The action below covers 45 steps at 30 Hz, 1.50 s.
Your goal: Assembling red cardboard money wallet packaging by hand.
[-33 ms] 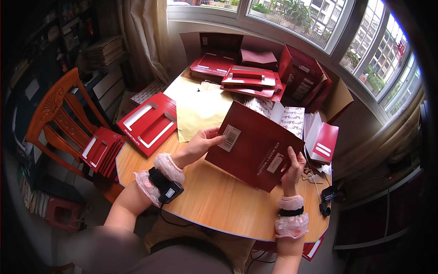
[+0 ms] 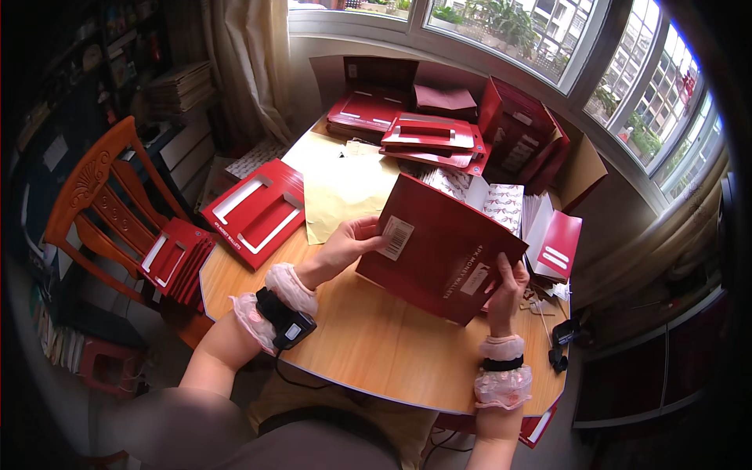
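Between my two hands, tilted above the wooden table, is a dark red flat cardboard packet (image 2: 435, 258) with a white barcode label and pale print. My left hand (image 2: 352, 241) pinches its left edge beside the label, thumb in front. At the opposite edge my right hand (image 2: 507, 291) grips it, fingers partly hidden behind the card. Behind the packet stand patterned white paper wallets (image 2: 503, 202), partly covered by it. Left of my left hand, a red packet with white cut-out windows (image 2: 258, 211) lies on the table, next to a yellow paper sheet (image 2: 348, 188).
Stacks of red packets (image 2: 364, 110) fill the far side of the table (image 2: 352, 337), beside an open cardboard box (image 2: 583, 168). More red packets (image 2: 174, 254) rest on a wooden chair (image 2: 98, 192) at left. A small black device (image 2: 564, 333) sits at the right edge.
The dark red packet and my right hand have shifted slightly to the right. My left hand keeps its pinch, and the other things have not moved.
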{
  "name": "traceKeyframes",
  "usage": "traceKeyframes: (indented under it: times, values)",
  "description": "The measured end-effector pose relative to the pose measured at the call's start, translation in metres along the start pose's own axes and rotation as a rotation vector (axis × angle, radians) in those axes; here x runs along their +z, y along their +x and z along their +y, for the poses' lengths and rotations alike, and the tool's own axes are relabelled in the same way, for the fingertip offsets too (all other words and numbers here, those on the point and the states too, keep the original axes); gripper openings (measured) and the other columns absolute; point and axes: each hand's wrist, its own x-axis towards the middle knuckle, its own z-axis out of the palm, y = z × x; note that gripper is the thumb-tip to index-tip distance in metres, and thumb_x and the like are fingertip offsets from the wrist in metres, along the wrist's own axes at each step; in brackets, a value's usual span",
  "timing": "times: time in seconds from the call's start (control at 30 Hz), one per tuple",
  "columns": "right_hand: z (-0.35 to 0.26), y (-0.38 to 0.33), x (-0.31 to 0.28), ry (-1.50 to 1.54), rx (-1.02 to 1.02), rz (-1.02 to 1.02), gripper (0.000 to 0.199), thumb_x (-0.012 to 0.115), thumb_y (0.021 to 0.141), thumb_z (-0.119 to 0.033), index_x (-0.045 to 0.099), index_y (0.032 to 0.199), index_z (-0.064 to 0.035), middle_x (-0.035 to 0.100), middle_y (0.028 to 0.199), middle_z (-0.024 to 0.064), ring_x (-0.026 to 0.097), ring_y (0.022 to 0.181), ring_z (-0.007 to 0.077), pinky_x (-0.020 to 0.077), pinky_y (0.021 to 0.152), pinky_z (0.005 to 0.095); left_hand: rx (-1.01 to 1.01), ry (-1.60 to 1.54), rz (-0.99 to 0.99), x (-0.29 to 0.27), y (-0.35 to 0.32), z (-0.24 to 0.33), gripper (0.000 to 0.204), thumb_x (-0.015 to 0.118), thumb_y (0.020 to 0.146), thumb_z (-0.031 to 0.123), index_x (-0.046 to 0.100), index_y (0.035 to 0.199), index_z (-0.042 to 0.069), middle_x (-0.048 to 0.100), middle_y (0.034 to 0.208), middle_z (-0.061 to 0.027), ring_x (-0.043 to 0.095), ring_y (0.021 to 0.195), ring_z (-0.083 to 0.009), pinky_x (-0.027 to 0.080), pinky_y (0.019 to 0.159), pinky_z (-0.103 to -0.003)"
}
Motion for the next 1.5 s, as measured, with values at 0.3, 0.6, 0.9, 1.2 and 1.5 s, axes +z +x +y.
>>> traceKeyframes:
  times: [0.3,0.6,0.9,1.2,1.5]
  values:
    - [-0.043,0.002,-0.010,0.180,-0.199,-0.420,0.037,0.066,0.079,0.009,0.063,0.116,0.0024,0.062,0.121,0.0077,0.062,0.099,0.0135,0.0482,0.087,0.0269,0.365,0.253,-0.038,0.005,-0.009,0.020,0.024,0.071,0.083,-0.004,0.065,0.107,-0.002,0.068,0.103,-0.0067,0.064,0.098,-0.0131,0.053,0.090,-0.028]
    - [-0.073,-0.019,0.015,-0.142,-0.143,-0.324,0.028,0.071,0.071,0.012,0.068,0.098,0.0036,0.068,0.093,0.0098,0.062,0.088,0.0152,0.0492,0.075,0.0255,0.560,0.310,0.046,0.011,-0.011,0.031,0.025,0.072,0.079,-0.007,0.067,0.103,0.000,0.070,0.102,-0.0110,0.064,0.106,-0.0202,0.051,0.095,-0.033]
    - [-0.092,-0.031,0.037,-0.574,-0.857,-0.347,0.023,0.073,0.068,-0.016,0.076,0.089,-0.0066,0.069,0.095,0.0126,0.060,0.093,0.0287,0.0502,0.079,0.0360,0.262,-0.116,-0.015,0.020,-0.010,0.050,0.062,0.065,0.091,0.008,0.032,0.143,0.002,0.046,0.140,-0.0203,0.050,0.126,-0.0246,0.042,0.107,-0.038]
    - [-0.077,-0.033,0.028,-0.964,-0.800,-0.482,0.028,0.071,0.064,-0.011,0.078,0.090,-0.0193,0.067,0.113,0.0061,0.055,0.112,0.0299,0.0447,0.093,0.0402,-0.198,-0.223,0.018,-0.002,-0.005,0.031,0.041,0.047,0.101,0.024,0.046,0.133,-0.001,0.064,0.119,-0.0120,0.066,0.099,-0.0159,0.054,0.088,-0.029]
    - [-0.077,-0.027,0.019,-1.435,-0.672,-0.451,0.049,0.057,0.073,0.007,0.063,0.120,-0.0083,0.057,0.121,0.0125,0.051,0.120,0.0310,0.0413,0.099,0.0411,-0.225,-0.128,0.055,0.002,-0.003,0.020,0.037,0.055,0.098,0.016,0.048,0.132,0.002,0.063,0.116,-0.0064,0.065,0.097,-0.0130,0.056,0.083,-0.028]
